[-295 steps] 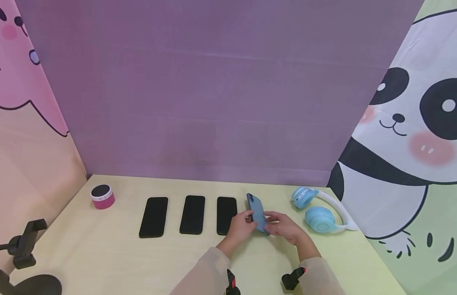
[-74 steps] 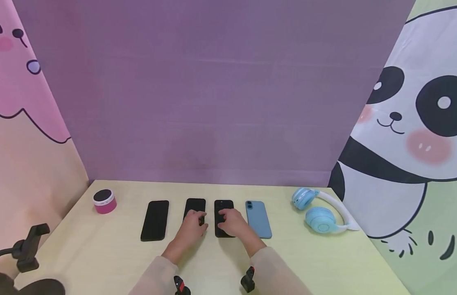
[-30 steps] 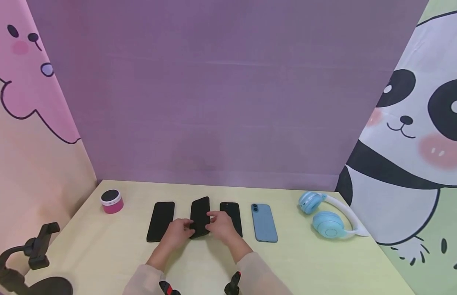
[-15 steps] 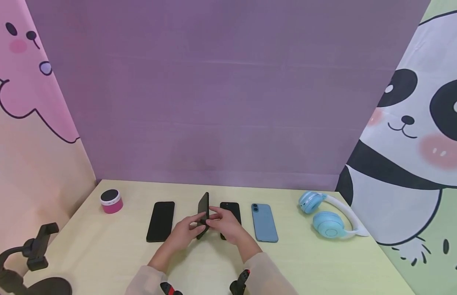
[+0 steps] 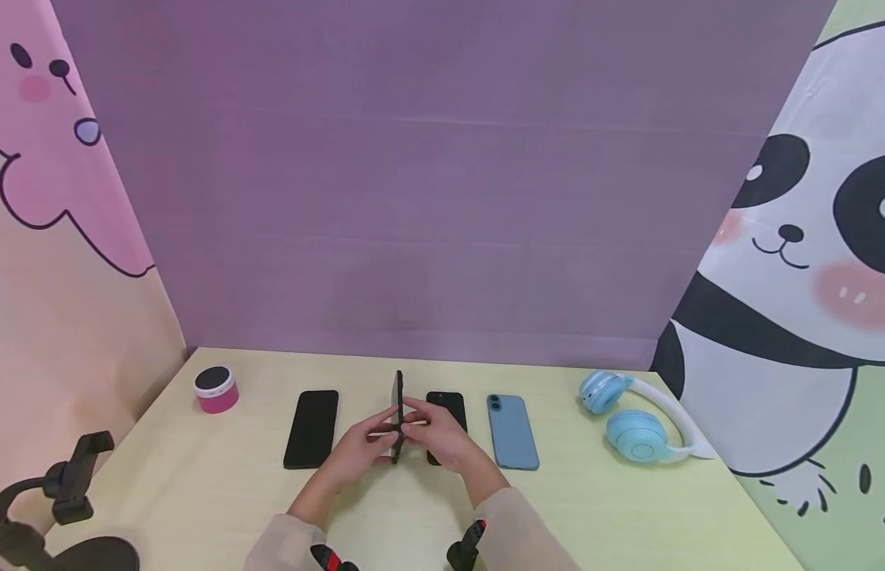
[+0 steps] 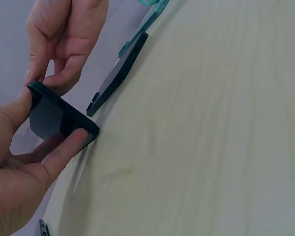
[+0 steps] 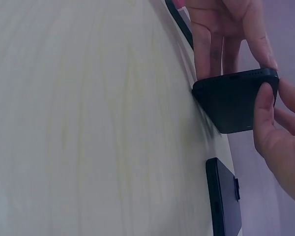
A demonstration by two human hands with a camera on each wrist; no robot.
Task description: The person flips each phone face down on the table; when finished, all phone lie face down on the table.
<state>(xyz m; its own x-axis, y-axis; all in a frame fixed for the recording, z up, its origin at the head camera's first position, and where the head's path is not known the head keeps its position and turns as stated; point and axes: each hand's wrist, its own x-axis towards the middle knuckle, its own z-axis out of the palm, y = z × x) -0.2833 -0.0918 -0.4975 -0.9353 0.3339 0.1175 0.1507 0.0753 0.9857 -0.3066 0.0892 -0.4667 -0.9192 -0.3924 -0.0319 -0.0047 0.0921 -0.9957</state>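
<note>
Between both hands a black smartphone point(image 5: 397, 396) stands on its long edge, nearly edge-on in the head view. My left hand point(image 5: 358, 450) holds it from the screen side, with thumb and fingers at its edges. From the other side my right hand point(image 5: 440, 434) pinches it between thumb and fingers. In the right wrist view the bottom end of the phone point(image 7: 236, 98) shows, with its port edge. To the right, a second black phone point(image 5: 453, 406) lies back up, partly behind my right hand. A third black phone point(image 5: 310, 428) lies screen up on the left.
A blue phone point(image 5: 512, 432) lies right of the black ones. Blue and white headphones point(image 5: 637, 434) sit at the table's right edge. A pink and white round speaker point(image 5: 216, 390) stands back left. A black stand point(image 5: 77, 484) is at the front left of the table point(image 5: 614, 515).
The blue phone was set down flat, and the phone right of middle came to lie back up. The middle phone was then lifted and tilted from screen-facing to edge-on; both hands closed around it.
</note>
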